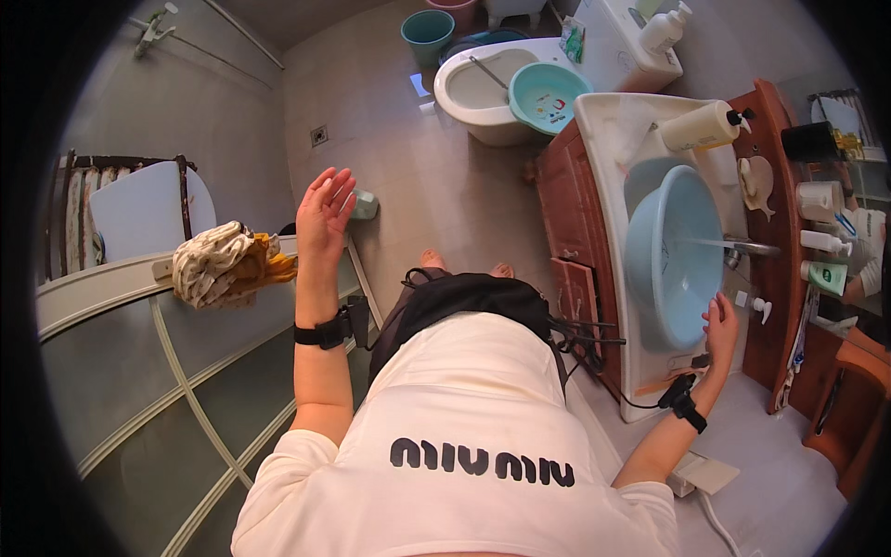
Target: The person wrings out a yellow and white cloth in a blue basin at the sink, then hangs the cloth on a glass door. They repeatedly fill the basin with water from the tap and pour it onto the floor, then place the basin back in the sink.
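My left hand [326, 215] is raised over the floor, palm up with its fingers stretched out, holding nothing. A small pale green container [364, 204] shows just beyond it. My right hand [719, 330] is beside the near right rim of a light blue basin [648, 265], its fingers loosely extended and nothing visible in them. Whether the fingertips touch the rim I cannot tell. The basin sits tilted in the white sink [608, 176]. A stream of water runs into it from the metal faucet [754, 248].
A cream pump bottle [701, 127] lies at the sink's far edge. A wooden shelf [768, 306] with toiletries stands right. Beyond are a toilet [455, 100], a turquoise basin [534, 111] and a teal bucket [427, 32]. Cloths [213, 265] hang over the glass partition [121, 320] at left.
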